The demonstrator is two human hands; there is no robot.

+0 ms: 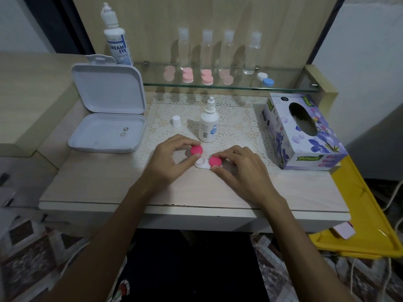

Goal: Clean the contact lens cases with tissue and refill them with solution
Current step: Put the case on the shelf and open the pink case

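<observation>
A white contact lens case (pixel 201 164) lies on the lace mat near the table's middle. My left hand (pixel 168 162) pinches a loose pink cap (pixel 196 150) just above the case's open left well. My right hand (pixel 237 168) pinches the second pink cap (pixel 215 161), which sits on the right well. An uncapped small solution bottle (pixel 208 125) stands just behind the case, its white cap (pixel 176 121) to the left. A flowered tissue box (pixel 303 131) stands at the right.
An open white box (pixel 109 118) holding two small lenses sits at the left. A large solution bottle (pixel 117 38) stands behind it. The glass shelf (pixel 283 88) carries several clear bottles, pink lens cases and a blue-and-white case (pixel 265 79). A yellow tray (pixel 359 214) lies at the lower right.
</observation>
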